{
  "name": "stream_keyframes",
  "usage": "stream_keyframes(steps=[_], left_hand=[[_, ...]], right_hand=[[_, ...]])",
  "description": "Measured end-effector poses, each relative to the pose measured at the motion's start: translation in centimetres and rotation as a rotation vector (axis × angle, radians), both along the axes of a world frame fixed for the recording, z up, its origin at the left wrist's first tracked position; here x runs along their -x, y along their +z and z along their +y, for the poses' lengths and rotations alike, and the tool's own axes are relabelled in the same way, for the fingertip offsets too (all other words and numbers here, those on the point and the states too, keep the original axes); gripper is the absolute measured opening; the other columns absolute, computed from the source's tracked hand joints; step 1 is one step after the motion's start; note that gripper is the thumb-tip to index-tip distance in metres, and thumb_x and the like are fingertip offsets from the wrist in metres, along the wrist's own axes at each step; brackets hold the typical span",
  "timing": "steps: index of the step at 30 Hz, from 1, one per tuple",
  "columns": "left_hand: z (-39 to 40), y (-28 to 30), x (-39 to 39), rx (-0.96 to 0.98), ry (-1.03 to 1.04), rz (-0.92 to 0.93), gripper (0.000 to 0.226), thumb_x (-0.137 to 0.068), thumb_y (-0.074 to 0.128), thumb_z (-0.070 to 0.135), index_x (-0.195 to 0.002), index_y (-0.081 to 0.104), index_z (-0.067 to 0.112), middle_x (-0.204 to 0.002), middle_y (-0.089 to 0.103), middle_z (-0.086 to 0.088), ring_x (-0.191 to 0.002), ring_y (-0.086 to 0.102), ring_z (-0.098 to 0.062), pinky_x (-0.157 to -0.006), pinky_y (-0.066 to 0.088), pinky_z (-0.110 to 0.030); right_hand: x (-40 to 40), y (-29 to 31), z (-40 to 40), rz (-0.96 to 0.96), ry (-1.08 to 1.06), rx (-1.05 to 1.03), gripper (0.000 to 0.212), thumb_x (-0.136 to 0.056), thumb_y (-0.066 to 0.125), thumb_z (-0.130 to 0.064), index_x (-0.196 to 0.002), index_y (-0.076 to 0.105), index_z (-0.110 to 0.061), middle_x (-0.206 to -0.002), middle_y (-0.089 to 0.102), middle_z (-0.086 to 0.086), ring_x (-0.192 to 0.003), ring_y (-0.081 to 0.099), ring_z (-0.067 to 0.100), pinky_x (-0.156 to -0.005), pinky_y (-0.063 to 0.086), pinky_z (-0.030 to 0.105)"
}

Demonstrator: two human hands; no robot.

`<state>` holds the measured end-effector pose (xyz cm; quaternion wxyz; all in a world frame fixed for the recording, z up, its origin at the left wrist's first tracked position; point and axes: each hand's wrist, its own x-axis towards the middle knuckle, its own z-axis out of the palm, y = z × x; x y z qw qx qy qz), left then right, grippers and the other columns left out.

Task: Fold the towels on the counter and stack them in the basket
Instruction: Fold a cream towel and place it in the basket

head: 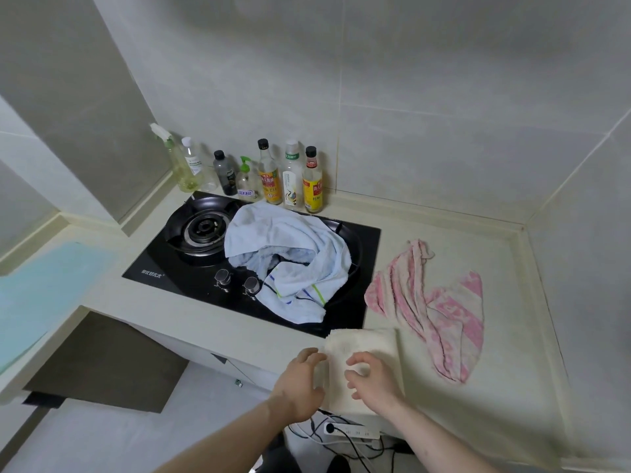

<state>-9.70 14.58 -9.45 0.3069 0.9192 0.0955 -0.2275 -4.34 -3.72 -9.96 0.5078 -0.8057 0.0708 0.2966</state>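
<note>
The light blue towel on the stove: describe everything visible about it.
The light blue towel is a soft terry cloth, unfolded and crumpled in a loose heap on the black gas stove. It covers the right burner and leaves the left burner bare. Its near end bears thin blue and green stripes and lies beside the two knobs. Neither hand touches it; it lies apart from the pink towel and the cream towel.
</note>
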Motion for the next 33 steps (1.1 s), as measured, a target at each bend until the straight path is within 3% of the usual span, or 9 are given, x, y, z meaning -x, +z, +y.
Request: stream_keyframes(steps=[3,6,8,13,17,23,27,29,33], left_hand=[[-1.5,0.7,-0.4,-0.152,-0.239,-0.113,0.078,-0.077,0.052,0.012,-0.151,0.036,0.03,-0.165,0.015,0.007,-0.148,0.018,-0.021,-0.117,0.031,-0.035],[-3.0,0.3,-0.6,-0.228,-0.48,0.015,0.084,-0.083,0.054,0.013,-0.159,0.022,0.028,-0.169,0.008,0.004,-0.153,0.009,-0.023,-0.123,0.023,-0.041],[-3.7,-0.2,-0.7,-0.29,-0.558,0.097,0.087,-0.087,0.057,0.016,-0.161,0.013,0.028,-0.169,0.0,0.005,-0.155,0.005,-0.024,-0.124,0.021,-0.043],[-3.4,-0.4,-1.3,-0.315,-0.538,0.129,0.093,-0.086,0.058,0.014,-0.161,0.006,0.029,-0.168,-0.012,0.008,-0.155,0.004,-0.025,-0.123,0.024,-0.046],[-2.4,-0.3,-1.7,-0.29,-0.515,0.164,0.092,-0.089,0.061,0.016,-0.161,0.005,0.032,-0.169,-0.007,0.012,-0.152,0.014,-0.025,-0.12,0.028,-0.048],[-2.8,-0.1,-3.0,-0.219,-0.383,0.178,0.091,-0.084,0.059,0.017,-0.16,0.013,0.032,-0.168,0.013,0.009,-0.146,0.024,-0.026,-0.117,0.033,-0.044],[-3.1,1.1,-5.3,-0.214,-0.298,0.089,0.083,-0.082,0.058,0.021,-0.158,0.024,0.025,-0.162,0.03,0.002,-0.15,0.014,-0.029,-0.115,0.033,-0.042],[-3.2,1.5,-6.4,-0.209,-0.269,0.05,0.082,-0.082,0.059,0.024,-0.156,0.027,0.025,-0.159,0.032,0.002,-0.148,0.017,-0.028,-0.114,0.034,-0.041],[-3.5,1.3,-7.7,-0.207,-0.221,-0.019,0.077,-0.082,0.059,0.024,-0.153,0.031,0.025,-0.153,0.033,0.002,-0.141,0.027,-0.026,-0.111,0.038,-0.04]], right_hand=[[0.6,-1.2,-2.3,-0.115,-0.026,0.134,0.022,-0.083,0.065,-0.015,-0.09,0.066,-0.036,-0.089,0.068,-0.006,-0.069,0.067,0.014,-0.073,0.061,0.039],[1.7,-2.3,-4.1,-0.164,0.04,0.218,0.031,-0.083,0.06,-0.008,-0.092,0.064,-0.037,-0.102,0.064,-0.009,-0.075,0.064,0.003,-0.07,0.055,0.024],[2.2,-2.9,-4.4,-0.183,0.087,0.208,0.035,-0.083,0.058,-0.006,-0.097,0.064,-0.037,-0.109,0.059,-0.009,-0.08,0.063,0.003,-0.068,0.055,0.023],[1.7,-3.7,-4.3,-0.142,0.201,0.228,0.057,-0.089,0.056,-0.016,-0.141,0.048,-0.037,-0.127,0.045,-0.015,-0.087,0.06,0.002,-0.083,0.053,0.02],[0.4,-3.9,-4.2,-0.073,0.303,0.244,0.075,-0.088,0.057,-0.025,-0.157,0.028,-0.031,-0.146,0.026,-0.016,-0.092,0.059,0.001,-0.075,0.048,0.014],[-0.9,-4.4,-4.5,-0.011,0.358,0.237,0.077,-0.09,0.055,-0.023,-0.16,0.024,-0.028,-0.148,0.022,-0.014,-0.085,0.062,-0.001,-0.078,0.048,0.013],[-1.4,-4.6,-4.5,0.011,0.319,0.188,0.072,-0.091,0.056,-0.022,-0.158,0.031,-0.028,-0.142,0.026,-0.015,-0.093,0.062,0.004,-0.078,0.052,0.015],[-1.3,-4.2,-4.4,-0.04,0.293,0.17,0.062,-0.09,0.059,-0.021,-0.15,0.044,-0.028,-0.139,0.035,-0.012,-0.091,0.063,0.005,-0.081,0.053,0.017],[-0.1,-3.7,-5.8,-0.18,0.188,0.245,0.041,-0.087,0.059,-0.015,-0.122,0.063,-0.036,-0.113,0.057,-0.012,-0.069,0.061,0.004,-0.07,0.049,0.019]])
